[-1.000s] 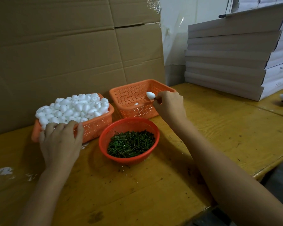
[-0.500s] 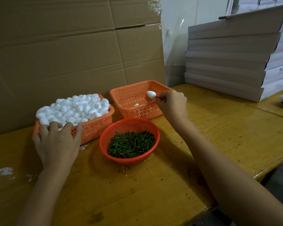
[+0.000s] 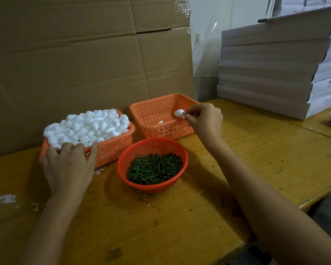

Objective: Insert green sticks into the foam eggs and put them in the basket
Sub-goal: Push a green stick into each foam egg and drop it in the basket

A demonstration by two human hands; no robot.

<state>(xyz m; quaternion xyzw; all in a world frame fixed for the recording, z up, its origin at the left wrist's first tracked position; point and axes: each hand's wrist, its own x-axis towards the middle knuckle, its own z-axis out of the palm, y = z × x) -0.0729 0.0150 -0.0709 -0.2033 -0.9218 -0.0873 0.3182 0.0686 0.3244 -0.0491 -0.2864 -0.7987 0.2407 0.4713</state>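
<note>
From the head camera, the right hand point(image 3: 204, 121) reaches over the far basket point(image 3: 166, 131), which is nearly bare inside. Its grip is closed in a small pinch on a thin green stick point(image 3: 185, 114). A white foam egg point(image 3: 179, 113) sits on the far end of that stick, just past the fingertips point(image 3: 188, 117) and not touching them. The egg hangs in the air above the inside of the basket, near its right wall. One other egg point(image 3: 161, 122) lies low down in there. The foam egg looks very light and soft, so a hard squeeze would likely dent it. The stick looks stiff but thin, and it might slip out of the foam if it gets shaken. I think the best place to hold is on the stick close to the egg, as it is held now. A short drop should not hurt the egg. The left hand point(image 3: 69, 165) rests on the near edge of the full basket point(image 3: 111, 150). Its fingers bend over the rim into the pile of eggs point(image 3: 88, 125), and its thumb lies on the outer wall. The fingertips are hidden, so I cannot tell if that grip has an egg. A round red bowl point(image 3: 153, 140) full of green sticks point(image 3: 154, 168) stands between the two arms on the yellow desk point(image 3: 256, 150).
</note>
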